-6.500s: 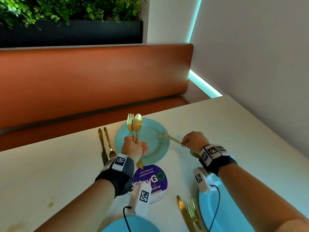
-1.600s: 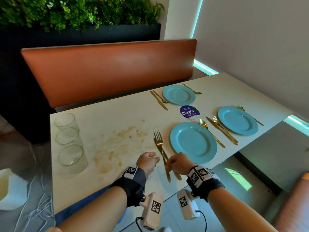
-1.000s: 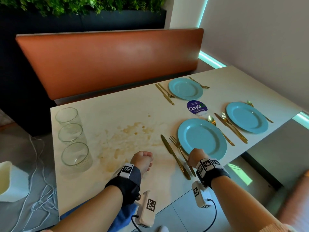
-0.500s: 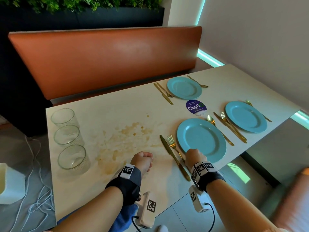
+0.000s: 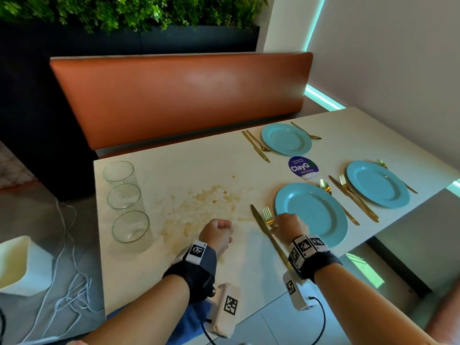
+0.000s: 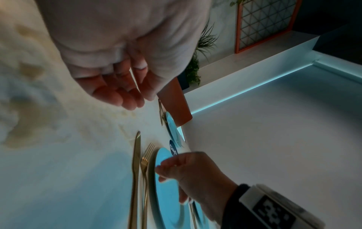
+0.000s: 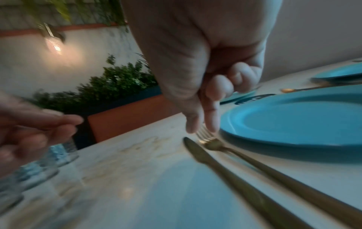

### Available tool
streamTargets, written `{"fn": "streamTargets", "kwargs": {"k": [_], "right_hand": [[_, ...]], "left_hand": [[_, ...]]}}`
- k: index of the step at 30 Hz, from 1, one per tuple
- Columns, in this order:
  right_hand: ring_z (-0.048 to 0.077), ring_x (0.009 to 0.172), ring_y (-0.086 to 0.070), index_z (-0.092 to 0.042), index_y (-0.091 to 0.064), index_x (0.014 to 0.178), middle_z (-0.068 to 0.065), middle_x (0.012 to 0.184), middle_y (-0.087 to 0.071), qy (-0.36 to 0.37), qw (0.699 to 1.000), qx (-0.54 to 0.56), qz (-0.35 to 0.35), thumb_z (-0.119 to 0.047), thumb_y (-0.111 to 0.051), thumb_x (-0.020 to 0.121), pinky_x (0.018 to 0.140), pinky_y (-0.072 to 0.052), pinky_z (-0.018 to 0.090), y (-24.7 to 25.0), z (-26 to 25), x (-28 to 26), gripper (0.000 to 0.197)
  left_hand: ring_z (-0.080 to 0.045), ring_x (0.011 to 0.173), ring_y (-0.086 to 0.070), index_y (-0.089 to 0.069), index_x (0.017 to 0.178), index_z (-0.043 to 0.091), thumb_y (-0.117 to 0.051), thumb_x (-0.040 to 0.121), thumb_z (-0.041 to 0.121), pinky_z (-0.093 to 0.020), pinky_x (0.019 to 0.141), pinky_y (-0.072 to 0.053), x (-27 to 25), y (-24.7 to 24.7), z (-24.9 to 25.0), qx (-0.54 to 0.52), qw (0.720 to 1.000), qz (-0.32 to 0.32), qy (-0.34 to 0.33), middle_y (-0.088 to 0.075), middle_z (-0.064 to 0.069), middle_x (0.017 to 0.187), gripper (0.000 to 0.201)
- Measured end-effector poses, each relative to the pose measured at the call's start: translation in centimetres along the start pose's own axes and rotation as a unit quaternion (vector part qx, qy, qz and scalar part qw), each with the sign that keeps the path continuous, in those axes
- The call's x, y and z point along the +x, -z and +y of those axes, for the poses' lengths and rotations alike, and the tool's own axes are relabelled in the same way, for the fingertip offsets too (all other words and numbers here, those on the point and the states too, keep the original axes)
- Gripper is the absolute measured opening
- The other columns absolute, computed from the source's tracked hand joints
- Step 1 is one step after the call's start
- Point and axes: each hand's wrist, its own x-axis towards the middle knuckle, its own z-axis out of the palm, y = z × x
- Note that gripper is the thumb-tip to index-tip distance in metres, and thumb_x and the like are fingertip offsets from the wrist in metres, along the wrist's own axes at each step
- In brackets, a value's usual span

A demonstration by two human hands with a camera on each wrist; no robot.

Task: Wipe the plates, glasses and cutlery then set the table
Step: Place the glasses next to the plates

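Observation:
Three blue plates are laid with gold cutlery. The near plate (image 5: 313, 215) has a spoon (image 5: 324, 185) on its right, a fork (image 5: 267, 215) and a knife (image 5: 268, 235) on its left. My right hand (image 5: 282, 220) hovers over the fork. In the right wrist view its thumb and forefinger (image 7: 202, 129) point straight down at the tines of the fork (image 7: 211, 143), which lies flat beside the knife (image 7: 205, 156); I cannot tell if they touch. My left hand (image 5: 220, 229) rests as an empty fist on the table (image 5: 174, 257), fingers (image 6: 125, 96) curled.
Three empty glasses (image 5: 130, 227) stand in a row along the table's left edge. A brown stain (image 5: 206, 202) spreads across the middle. A purple sticker (image 5: 301, 166) sits between the plates. A blue cloth (image 5: 194, 317) hangs below the near edge. An orange bench (image 5: 179, 95) runs behind.
The fork has swung from a slant across the knife to lie straight beside the near plate. My right hand has moved from its handle up to the tines. The left fist stayed put.

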Motion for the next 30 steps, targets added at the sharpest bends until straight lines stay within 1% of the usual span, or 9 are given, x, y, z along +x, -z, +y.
{"fn": "streamTargets", "kwargs": {"k": [2,5,8,12,15,18,22,26,30], "right_hand": [[0.024,0.112,-0.058,-0.015,-0.058,0.124,0.006,0.121,-0.062,0.067,0.998,0.017,-0.006,-0.033,-0.061,0.087,0.093,-0.047,0.031,0.4,-3.0,-0.1,0.041],[0.017,0.118,-0.056,-0.015,-0.042,0.139,0.006,0.126,-0.061,0.155,0.984,0.081,-0.041,-0.039,-0.066,0.082,0.1,-0.042,0.026,0.4,-8.3,-1.0,0.066],[0.02,0.127,-0.047,-0.015,-0.028,0.145,0.009,0.137,-0.051,0.203,0.964,0.146,-0.088,-0.038,-0.075,0.074,0.103,-0.038,0.026,-1.5,-14.3,-2.3,0.089],[0.025,0.133,-0.037,-0.019,-0.024,0.145,0.01,0.142,-0.042,0.24,0.945,0.192,-0.107,-0.042,-0.084,0.059,0.11,-0.036,0.039,-4.6,-21.2,-3.2,0.108],[0.025,0.133,-0.033,-0.016,-0.024,0.144,0.007,0.141,-0.04,0.259,0.935,0.215,-0.114,-0.038,-0.085,0.059,0.11,-0.033,0.037,-6.1,-24.0,-3.8,0.107],[0.022,0.127,-0.034,-0.017,-0.027,0.141,0.003,0.135,-0.047,0.254,0.927,0.256,-0.101,-0.036,-0.086,0.057,0.105,-0.033,0.032,-7.4,-25.1,-3.8,0.104],[0.02,0.122,-0.037,-0.018,-0.033,0.137,0.001,0.128,-0.053,0.246,0.922,0.288,-0.077,-0.032,-0.085,0.059,0.099,-0.034,0.025,-8.3,-25.7,-3.5,0.094],[0.018,0.121,-0.04,-0.016,-0.039,0.133,0.001,0.126,-0.051,0.247,0.923,0.29,-0.061,-0.027,-0.083,0.062,0.09,-0.031,0.016,-8.2,-25.6,-3.1,0.084],[0.019,0.119,-0.047,-0.015,-0.044,0.129,0.002,0.123,-0.053,0.232,0.923,0.307,-0.028,-0.027,-0.084,0.058,0.095,-0.038,0.024,-7.5,-23.9,-2.4,0.083]], "left_hand": [[-0.012,0.065,-0.058,-0.057,0.098,0.015,-0.054,0.092,0.012,-0.024,0.063,-0.047,-0.3,1.6,0.9,-0.007,0.998,0.038,-0.04,-0.062,-0.002,0.094,0.008],[-0.024,0.086,-0.065,-0.057,0.109,0.013,-0.056,0.091,0.017,-0.032,0.081,-0.05,-0.5,4.9,2.1,0.01,0.989,0.107,-0.099,-0.064,-0.005,0.101,0.018],[-0.024,0.095,-0.062,-0.055,0.115,0.01,-0.057,0.09,0.017,-0.028,0.084,-0.043,-0.5,9.1,2.7,0.022,0.973,0.193,-0.123,-0.062,-0.004,0.103,0.026],[-0.028,0.105,-0.06,-0.054,0.119,0.006,-0.056,0.09,0.009,-0.027,0.084,-0.04,0.5,14.8,1.7,0.002,0.95,0.296,-0.101,-0.064,-0.009,0.11,0.03],[-0.034,0.11,-0.057,-0.056,0.115,0.0,-0.053,0.088,0.001,-0.032,0.086,-0.042,1.9,18.5,-0.4,-0.011,0.941,0.333,-0.059,-0.062,-0.016,0.116,0.028],[-0.041,0.111,-0.054,-0.055,0.11,-0.011,-0.047,0.083,-0.005,-0.041,0.089,-0.045,3.2,21.2,-2.3,-0.001,0.937,0.347,-0.031,-0.06,-0.026,0.117,0.029],[-0.031,0.114,-0.054,-0.052,0.124,0.006,-0.051,0.087,0.0,-0.035,0.095,-0.04,4.6,23.0,-4.4,-0.008,0.937,0.349,0.009,-0.058,-0.013,0.121,0.037],[-0.033,0.113,-0.055,-0.048,0.125,0.007,-0.055,0.085,0.002,-0.036,0.095,-0.042,6.2,23.8,-5.5,0.005,0.95,0.31,0.037,-0.059,-0.014,0.119,0.041],[-0.031,0.116,-0.054,-0.045,0.128,0.008,-0.074,0.073,0.012,-0.038,0.098,-0.045,7.7,23.4,-5.4,0.036,0.971,0.235,0.022,-0.055,-0.012,0.127,0.063]]}}
